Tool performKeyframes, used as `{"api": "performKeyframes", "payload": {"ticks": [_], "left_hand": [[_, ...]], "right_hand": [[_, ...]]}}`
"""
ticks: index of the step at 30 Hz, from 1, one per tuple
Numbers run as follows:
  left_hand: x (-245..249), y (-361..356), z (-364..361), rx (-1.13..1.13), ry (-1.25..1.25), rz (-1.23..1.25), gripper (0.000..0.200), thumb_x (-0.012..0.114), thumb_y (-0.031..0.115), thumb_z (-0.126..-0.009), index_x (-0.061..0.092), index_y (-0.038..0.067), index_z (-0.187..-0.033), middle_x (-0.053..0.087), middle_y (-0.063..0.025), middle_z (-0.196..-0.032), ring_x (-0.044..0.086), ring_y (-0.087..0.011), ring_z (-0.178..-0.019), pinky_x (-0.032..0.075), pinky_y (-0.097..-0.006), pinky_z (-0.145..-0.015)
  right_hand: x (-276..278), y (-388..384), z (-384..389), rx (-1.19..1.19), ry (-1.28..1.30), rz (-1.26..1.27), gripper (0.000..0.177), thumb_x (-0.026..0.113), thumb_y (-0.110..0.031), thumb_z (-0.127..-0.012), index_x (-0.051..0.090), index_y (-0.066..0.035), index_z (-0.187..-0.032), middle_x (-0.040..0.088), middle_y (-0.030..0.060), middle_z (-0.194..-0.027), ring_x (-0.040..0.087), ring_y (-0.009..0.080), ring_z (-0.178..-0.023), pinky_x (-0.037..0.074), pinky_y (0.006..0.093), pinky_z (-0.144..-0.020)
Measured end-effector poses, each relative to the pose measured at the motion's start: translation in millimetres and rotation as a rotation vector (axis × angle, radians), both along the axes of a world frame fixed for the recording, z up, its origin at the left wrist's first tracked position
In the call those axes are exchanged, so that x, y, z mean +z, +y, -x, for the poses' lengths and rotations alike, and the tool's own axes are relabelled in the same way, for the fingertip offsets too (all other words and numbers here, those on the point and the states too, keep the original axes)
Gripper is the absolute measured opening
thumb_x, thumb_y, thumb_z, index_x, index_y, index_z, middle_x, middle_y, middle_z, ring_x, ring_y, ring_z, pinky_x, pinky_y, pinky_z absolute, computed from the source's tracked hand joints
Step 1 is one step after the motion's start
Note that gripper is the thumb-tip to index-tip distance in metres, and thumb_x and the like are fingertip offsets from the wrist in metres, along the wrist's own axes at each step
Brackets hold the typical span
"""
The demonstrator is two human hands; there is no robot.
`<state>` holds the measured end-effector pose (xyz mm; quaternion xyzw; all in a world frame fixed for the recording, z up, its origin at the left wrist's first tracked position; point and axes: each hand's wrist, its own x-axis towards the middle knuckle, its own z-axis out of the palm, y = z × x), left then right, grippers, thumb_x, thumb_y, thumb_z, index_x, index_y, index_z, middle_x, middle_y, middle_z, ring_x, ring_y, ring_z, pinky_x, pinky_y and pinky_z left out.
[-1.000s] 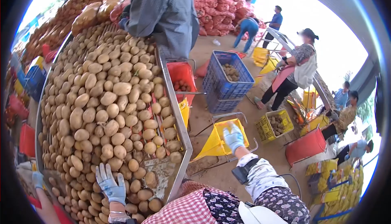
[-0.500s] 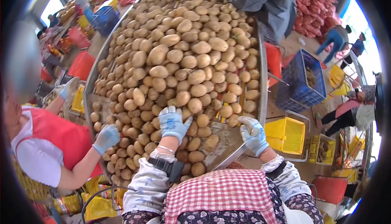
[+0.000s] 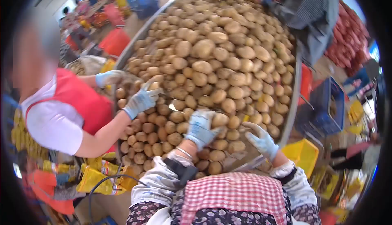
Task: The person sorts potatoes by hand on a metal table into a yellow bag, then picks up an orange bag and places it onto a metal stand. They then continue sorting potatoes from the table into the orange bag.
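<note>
potatoes (image 3: 204,67) lie heaped on a metal-rimmed table (image 3: 292,102). the left hand (image 3: 200,127), gloved, rests among them, part open beside one potato; whether it grips that one i can't tell. the right hand (image 3: 263,142) is open with bent fingers, visibly holding nothing, near the table's edge. a co-worker's gloved hand (image 3: 143,99) touches potatoes farther left. a yellow basket (image 3: 302,155) is beyond the rim.

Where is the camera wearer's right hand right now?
In the head view, the right hand is right of centre, between the heaped potatoes and a yellow bin.
</note>
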<state>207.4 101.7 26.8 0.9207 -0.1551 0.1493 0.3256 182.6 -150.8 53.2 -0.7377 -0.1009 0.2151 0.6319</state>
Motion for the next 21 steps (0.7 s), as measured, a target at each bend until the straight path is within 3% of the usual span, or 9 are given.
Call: {"api": "performKeyframes", "payload": {"ticks": [2, 3, 4, 5, 6, 11, 14, 16, 21], "left_hand": [[28, -10, 8, -0.092, 0.024, 0.145, 0.047, 0.073, 0.034, -0.068, 0.062, 0.004, -0.102, 0.064, -0.0186, -0.094, 0.06, -0.0368, -0.086, 0.048, -0.0442, -0.076], [34, -24, 14, -0.077, -0.039, 0.178, 0.047, 0.072, 0.034, -0.069, 0.063, 0.005, -0.104, 0.064, -0.0177, -0.096, 0.06, -0.0357, -0.091, 0.048, -0.0423, -0.08], [44, -29, 23, -0.211, 0.062, 0.148, 0.05, 0.071, 0.034, -0.071, 0.06, 0.005, -0.111, 0.062, -0.0166, -0.104, 0.058, -0.0336, -0.1, 0.046, -0.041, -0.087], [15, -43, 17, -0.347, 0.164, 0.232, 0.056, 0.067, 0.034, -0.075, 0.053, 0.006, -0.122, 0.057, -0.0148, -0.115, 0.053, -0.0325, -0.111, 0.041, -0.041, -0.097], [11, -36, 21, -0.361, 0.001, 0.082, 0.064, 0.063, 0.034, -0.078, 0.044, 0.006, -0.132, 0.05, -0.0165, -0.127, 0.048, -0.0332, -0.119, 0.036, -0.0434, -0.103], [-17, 39, 36, 0.228, -0.139, -0.162, 0.075, 0.061, 0.033, -0.08, 0.031, 0.003, -0.141, 0.031, -0.0222, -0.144, 0.024, -0.0446, -0.135, 0.018, -0.0541, -0.112], [-29, 64, 88, 0.238, 0.184, -0.22, 0.079, 0.061, 0.035, -0.079, 0.027, 0.005, -0.143, 0.027, -0.0223, -0.146, 0.02, -0.0441, -0.137, 0.016, -0.0529, -0.112], [-31, 67, 112, 0.198, 0.306, -0.006, 0.083, 0.059, 0.038, -0.08, 0.021, 0.007, -0.147, 0.022, -0.0217, -0.149, 0.017, -0.04, -0.14, 0.011, -0.0511, -0.114], [-35, 67, 75, 0.389, 0.291, -0.107, 0.088, 0.063, 0.037, -0.077, 0.02, 0.005, -0.147, 0.017, -0.0211, -0.151, 0.006, -0.0425, -0.142, 0.009, -0.0521, -0.114]], "right_hand": [[12, 23, -1, -0.035, 0.246, -0.216, 0.052, 0.056, -0.022, -0.093, 0.038, -0.002, -0.137, 0.052, 0.0101, -0.129, 0.051, 0.0175, -0.114, 0.04, 0.0298, -0.099], [31, 32, -1, 0.016, 0.312, -0.23, 0.053, 0.054, -0.032, -0.094, 0.038, -0.007, -0.138, 0.05, 0.0088, -0.129, 0.056, 0.0219, -0.108, 0.046, 0.0369, -0.093], [-10, 19, -13, 0.251, 0.251, -0.41, 0.062, 0.048, -0.035, -0.096, 0.025, -0.002, -0.143, 0.045, 0.0117, -0.136, 0.047, 0.0252, -0.123, 0.042, 0.0366, -0.1], [13, 40, -7, 0.115, 0.343, -0.427, 0.064, 0.046, -0.039, -0.095, 0.025, -0.003, -0.144, 0.047, 0.0116, -0.134, 0.048, 0.025, -0.122, 0.044, 0.0375, -0.099], [-4, 38, -9, 0.011, 0.533, -0.624, 0.061, 0.056, -0.027, -0.091, 0.029, -0.005, -0.141, 0.049, 0.0124, -0.133, 0.05, 0.0241, -0.12, 0.045, 0.0379, -0.097], [-10, 35, -17, -0.056, 0.492, -0.451, 0.06, 0.056, -0.021, -0.089, 0.03, -0.005, -0.14, 0.049, 0.0128, -0.131, 0.052, 0.024, -0.118, 0.047, 0.0379, -0.095], [-8, 32, -25, -0.102, 0.453, -0.373, 0.06, 0.057, -0.017, -0.088, 0.03, -0.005, -0.14, 0.05, 0.0131, -0.13, 0.053, 0.024, -0.116, 0.048, 0.0379, -0.094], [-8, 30, -30, -0.135, 0.41, -0.33, 0.06, 0.057, -0.015, -0.087, 0.031, -0.005, -0.139, 0.05, 0.0133, -0.13, 0.053, 0.024, -0.115, 0.048, 0.0379, -0.093], [-9, 21, -42, -0.17, 0.277, -0.257, 0.06, 0.058, -0.009, -0.085, 0.031, -0.005, -0.138, 0.05, 0.0138, -0.128, 0.054, 0.0239, -0.113, 0.05, 0.0379, -0.091]]}}
